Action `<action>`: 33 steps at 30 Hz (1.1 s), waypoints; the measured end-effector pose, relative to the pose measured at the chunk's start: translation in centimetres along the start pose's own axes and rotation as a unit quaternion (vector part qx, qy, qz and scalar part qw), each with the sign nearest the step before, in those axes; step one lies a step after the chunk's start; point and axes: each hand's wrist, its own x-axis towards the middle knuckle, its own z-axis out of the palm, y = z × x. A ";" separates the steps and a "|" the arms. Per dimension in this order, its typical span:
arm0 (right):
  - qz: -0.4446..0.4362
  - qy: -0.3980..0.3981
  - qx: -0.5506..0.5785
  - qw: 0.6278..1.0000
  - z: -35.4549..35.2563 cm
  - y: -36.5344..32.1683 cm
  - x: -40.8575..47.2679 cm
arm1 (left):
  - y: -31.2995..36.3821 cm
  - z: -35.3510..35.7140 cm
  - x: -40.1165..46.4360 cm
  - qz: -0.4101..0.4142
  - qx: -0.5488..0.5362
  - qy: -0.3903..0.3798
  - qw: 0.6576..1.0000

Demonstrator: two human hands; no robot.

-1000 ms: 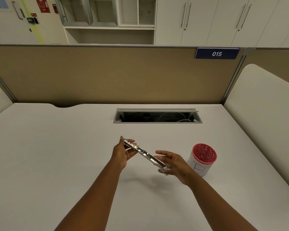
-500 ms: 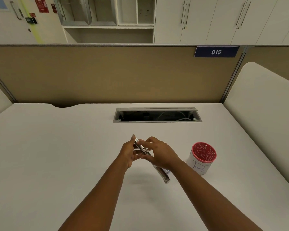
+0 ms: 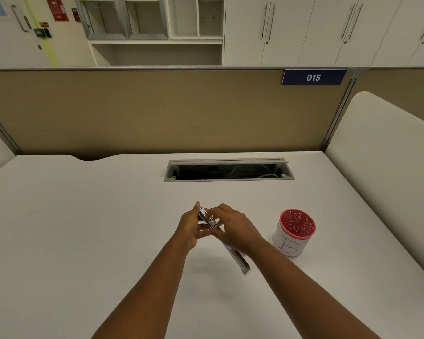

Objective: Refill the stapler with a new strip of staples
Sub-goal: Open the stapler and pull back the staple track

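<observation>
2 hands meet above the desk (image 3: 83, 228), left hand (image 3: 190, 227) and right hand (image 3: 233, 228) fingers gripping the tilted stapler (image 3: 238, 256)

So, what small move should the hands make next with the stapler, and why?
Probably the right hand should press its fingertips along the stapler channel to seat the strip. The left hand grips the far end, the stapler hangs above the desk, and no staple strip shows separately.

Silver metal stapler (image 3: 238, 256) over off-white desk (image 3: 83, 228); white cup (image 3: 293, 234) w/ red rose-patterned rim, blue "B"; tan partition (image 3: 157, 111), navy "015" sign (image 3: 313, 77).
</observation>
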 end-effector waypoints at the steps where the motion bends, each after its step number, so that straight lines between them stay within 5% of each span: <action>1: 0.001 0.001 0.001 1.000 0.0 0.0 -0.1 | 0.0 0.0 0.0 0.000 -0.001 -0.001 1.000; 33: 0.075 0.089 0.185 0.976 0.1 -0.1 -2.4 | -1.5 -0.5 -0.4 -0.022 -0.077 0.000 0.997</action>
